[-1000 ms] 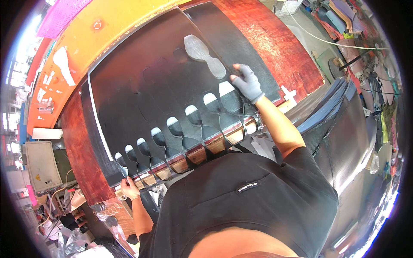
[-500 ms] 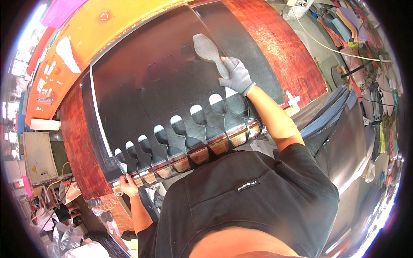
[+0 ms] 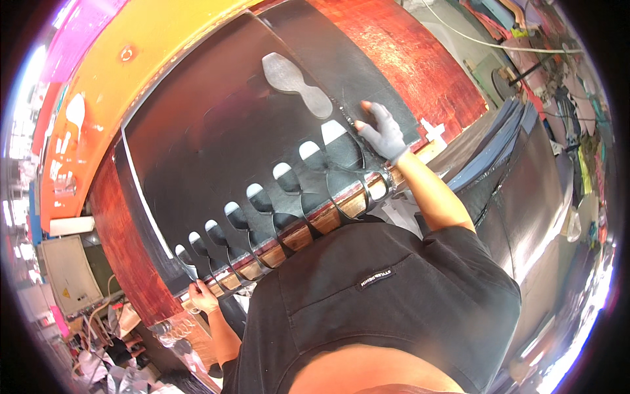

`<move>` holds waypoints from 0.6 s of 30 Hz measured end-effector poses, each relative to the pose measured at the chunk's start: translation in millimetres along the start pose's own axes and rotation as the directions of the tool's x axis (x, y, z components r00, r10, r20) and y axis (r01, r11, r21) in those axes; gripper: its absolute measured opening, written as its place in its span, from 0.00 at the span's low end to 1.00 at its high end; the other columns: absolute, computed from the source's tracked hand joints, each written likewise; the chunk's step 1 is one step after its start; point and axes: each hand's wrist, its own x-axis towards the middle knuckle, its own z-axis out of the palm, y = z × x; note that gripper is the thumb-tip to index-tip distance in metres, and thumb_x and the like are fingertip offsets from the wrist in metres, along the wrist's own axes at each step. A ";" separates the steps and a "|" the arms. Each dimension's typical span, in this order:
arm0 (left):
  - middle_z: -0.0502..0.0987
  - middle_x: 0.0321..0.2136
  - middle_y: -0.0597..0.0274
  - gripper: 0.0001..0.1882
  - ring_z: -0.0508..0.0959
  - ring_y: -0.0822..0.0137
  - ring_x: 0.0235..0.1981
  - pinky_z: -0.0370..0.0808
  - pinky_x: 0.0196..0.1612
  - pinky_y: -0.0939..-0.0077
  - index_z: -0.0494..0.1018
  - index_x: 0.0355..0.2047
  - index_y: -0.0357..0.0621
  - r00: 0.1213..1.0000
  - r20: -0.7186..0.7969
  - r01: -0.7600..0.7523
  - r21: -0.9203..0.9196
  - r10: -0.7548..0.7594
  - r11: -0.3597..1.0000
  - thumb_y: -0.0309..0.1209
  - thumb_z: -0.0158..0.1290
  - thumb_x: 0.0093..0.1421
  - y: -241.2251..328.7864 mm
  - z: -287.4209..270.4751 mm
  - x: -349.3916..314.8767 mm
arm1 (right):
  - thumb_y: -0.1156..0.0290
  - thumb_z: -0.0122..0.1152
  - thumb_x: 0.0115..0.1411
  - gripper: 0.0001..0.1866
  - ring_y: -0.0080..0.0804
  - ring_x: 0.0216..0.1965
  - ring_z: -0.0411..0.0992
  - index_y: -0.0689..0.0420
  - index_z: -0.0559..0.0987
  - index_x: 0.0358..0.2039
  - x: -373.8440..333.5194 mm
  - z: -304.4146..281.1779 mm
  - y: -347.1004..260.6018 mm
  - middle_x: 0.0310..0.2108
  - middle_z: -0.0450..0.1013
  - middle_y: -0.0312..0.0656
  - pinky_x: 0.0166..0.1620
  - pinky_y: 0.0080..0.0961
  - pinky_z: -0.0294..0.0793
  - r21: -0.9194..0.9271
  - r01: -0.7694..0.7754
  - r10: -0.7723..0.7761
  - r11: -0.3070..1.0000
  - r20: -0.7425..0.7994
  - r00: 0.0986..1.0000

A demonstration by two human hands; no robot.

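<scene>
Across the red wooden table lay a large black rubber sheet, its near edge already scalloped with sole-shaped cutouts; most stayed uncut. Gloved right hand pressed it open-fingered; left hand pinched its corner.

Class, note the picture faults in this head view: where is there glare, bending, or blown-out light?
Head view: fisheye bends the red-brown wooden table edge into an arc; glare sheens the black rubber sheet; light blows out along the left and lower-right rim; the grey-gloved right hand stays sharp.

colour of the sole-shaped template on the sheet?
Grey sole-shaped template, lying on the black sheet; head view.
</scene>
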 end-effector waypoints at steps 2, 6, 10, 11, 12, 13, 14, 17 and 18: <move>0.65 0.16 0.54 0.18 0.63 0.58 0.20 0.63 0.28 0.64 0.61 0.18 0.36 1.000 -0.009 -0.016 -0.005 0.016 1.000 0.35 0.48 0.60 -1.9 0.0 0.8 | 0.60 0.61 0.53 0.22 0.46 0.45 0.68 0.59 0.72 0.44 -29.6 -19.5 6.0 0.41 0.69 0.50 0.47 0.35 0.67 -0.044 -0.032 0.031 0.999 -0.017 0.999; 0.64 0.15 0.55 0.19 0.62 0.61 0.19 0.62 0.26 0.65 0.61 0.17 0.37 1.000 0.016 -0.006 0.001 0.006 1.000 0.36 0.47 0.60 -7.0 0.2 3.3 | 0.68 0.60 0.50 0.10 0.44 0.31 0.69 0.59 0.74 0.31 -71.5 -46.8 8.2 0.27 0.70 0.45 0.36 0.36 0.68 -0.192 0.120 -0.116 0.974 0.030 0.993; 0.62 0.15 0.56 0.18 0.61 0.63 0.19 0.62 0.26 0.67 0.60 0.18 0.37 1.000 0.020 0.022 0.012 -0.022 1.000 0.35 0.47 0.60 -11.3 1.8 6.6 | 0.71 0.60 0.44 0.05 0.42 0.24 0.67 0.56 0.72 0.21 -79.2 -49.0 4.1 0.20 0.67 0.42 0.28 0.35 0.67 -0.299 0.269 -0.269 0.916 0.041 0.962; 0.62 0.15 0.56 0.18 0.61 0.63 0.19 0.61 0.26 0.66 0.60 0.18 0.37 0.999 0.027 0.037 0.029 -0.038 0.999 0.35 0.47 0.60 -11.5 2.4 6.4 | 0.71 0.60 0.43 0.05 0.42 0.23 0.67 0.55 0.72 0.20 -78.2 -46.7 3.8 0.19 0.67 0.42 0.27 0.34 0.66 -0.320 0.253 -0.262 0.913 0.016 0.965; 0.61 0.15 0.56 0.17 0.60 0.63 0.19 0.61 0.25 0.66 0.59 0.18 0.37 1.000 0.001 0.003 0.000 -0.003 1.000 0.34 0.47 0.60 -12.0 3.6 7.6 | 0.71 0.60 0.43 0.06 0.42 0.22 0.67 0.55 0.72 0.20 -78.0 -43.4 3.4 0.18 0.67 0.42 0.27 0.35 0.66 -0.321 0.244 -0.273 0.915 -0.048 0.961; 0.61 0.15 0.56 0.17 0.60 0.63 0.19 0.61 0.25 0.66 0.59 0.17 0.37 0.998 -0.029 -0.050 -0.002 0.050 0.999 0.33 0.47 0.60 -11.9 4.4 7.5 | 0.70 0.60 0.43 0.06 0.42 0.22 0.67 0.55 0.71 0.19 -77.7 -40.1 3.7 0.18 0.66 0.42 0.26 0.35 0.66 -0.322 0.225 -0.267 0.920 -0.094 0.959; 0.61 0.15 0.56 0.17 0.60 0.63 0.19 0.61 0.25 0.67 0.59 0.17 0.37 0.999 -0.033 -0.015 -0.017 0.014 1.000 0.33 0.48 0.59 -12.0 5.8 8.4 | 0.70 0.60 0.43 0.06 0.42 0.21 0.67 0.55 0.71 0.18 -77.7 -37.3 4.2 0.17 0.66 0.42 0.26 0.35 0.66 -0.325 0.208 -0.265 0.923 -0.141 0.954; 0.61 0.14 0.57 0.18 0.59 0.64 0.18 0.61 0.25 0.67 0.59 0.16 0.37 0.999 -0.048 -0.001 -0.085 -0.003 0.996 0.32 0.49 0.59 -13.9 9.8 8.2 | 0.70 0.60 0.43 0.07 0.42 0.19 0.67 0.54 0.70 0.16 -80.2 -30.2 6.0 0.15 0.65 0.42 0.24 0.35 0.66 -0.339 0.148 -0.223 0.929 -0.195 0.955; 0.61 0.14 0.57 0.18 0.59 0.64 0.18 0.61 0.25 0.67 0.59 0.16 0.37 0.998 -0.062 -0.007 -0.096 0.001 0.995 0.32 0.49 0.59 -15.2 12.1 9.2 | 0.69 0.60 0.42 0.08 0.41 0.19 0.67 0.54 0.69 0.15 -80.9 -28.6 6.3 0.14 0.64 0.42 0.23 0.35 0.66 -0.343 0.131 -0.213 0.930 -0.212 0.954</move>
